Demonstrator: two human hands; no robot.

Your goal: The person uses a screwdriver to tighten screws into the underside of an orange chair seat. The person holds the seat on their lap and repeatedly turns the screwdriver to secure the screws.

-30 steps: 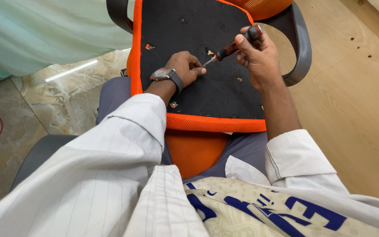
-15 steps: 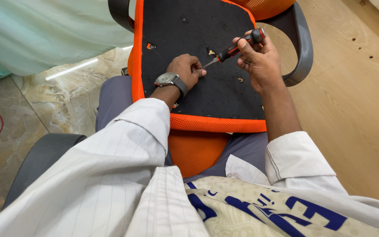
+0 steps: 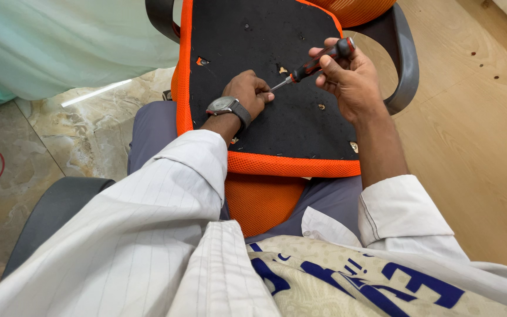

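Across the person's lap lies an upturned chair seat [image 3: 300,126], its black fabric underside facing up and its orange mesh edge running along the near side and the left side. The right hand [image 3: 347,76] is closed around a screwdriver [image 3: 312,63] with a red and black handle, the fingers wrapped over the handle and the thumb on its near side; the tool is tilted, handle up and to the right, with the thin metal shaft slanting down and to the left. The left hand [image 3: 250,94] rests on the black underside with its fingers curled in, and the tip of the shaft meets those fingertips (whether they pinch a screw there is too small to tell). A wristwatch [image 3: 225,106] with a dark strap sits on the left wrist, just above a white pinstriped sleeve [image 3: 165,199]. Several small holes show in the black fabric, one torn open just beside the shaft with pale material showing, another near the left edge with a bit of orange in it. A small metal fitting [image 3: 354,147] sits near the seat's near right corner, close to the right forearm. A dark grey armrest [image 3: 405,58] curves along the seat's right side, and another [image 3: 159,14] shows at the top left. To the left is a marble floor [image 3: 48,135] with a pale green curtain [image 3: 60,41] above it; to the right, a light wooden floor [image 3: 476,129].
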